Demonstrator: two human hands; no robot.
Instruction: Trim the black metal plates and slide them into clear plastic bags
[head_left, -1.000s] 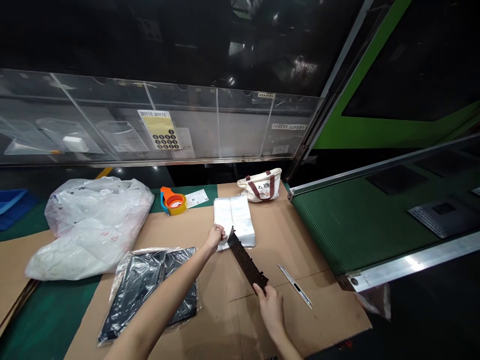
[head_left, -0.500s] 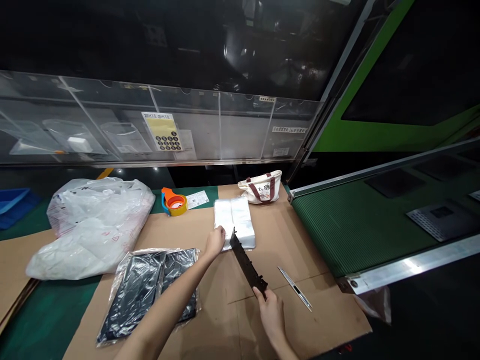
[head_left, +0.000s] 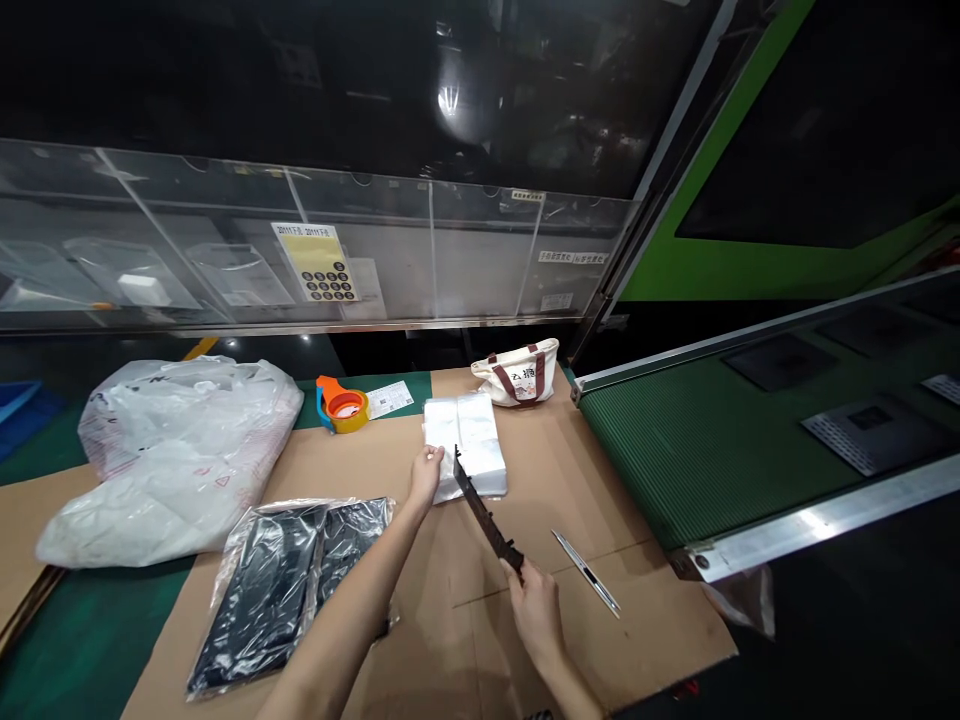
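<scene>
A thin black plastic panel (head_left: pixel 481 515) with small tabs along one edge is gripped at its near end by my right hand (head_left: pixel 535 605). It is held edge-on, its far end over the stack of clear plastic bags (head_left: pixel 480 440). My left hand (head_left: pixel 425 478) is closed in a pinch at the left edge of that stack, seemingly on the top bag; the exact grip is too small to see clearly. Left of my forearm lie black panels in clear wrap (head_left: pixel 270 570). A silver utility knife (head_left: pixel 585 573) rests right of my right hand.
Cardboard (head_left: pixel 615 620) covers the table. A big white plastic bag (head_left: pixel 180 460) sits at left, with an orange tape dispenser (head_left: pixel 343 405) and a small cloth bag (head_left: pixel 525 375) at the back. A green conveyor belt (head_left: pixel 675 450) carrying flat dark panels runs along the right.
The black panel has turned more edge-on and shifted slightly up and left with my right hand. My left hand stays at the bag stack. The whole view has shifted slightly.
</scene>
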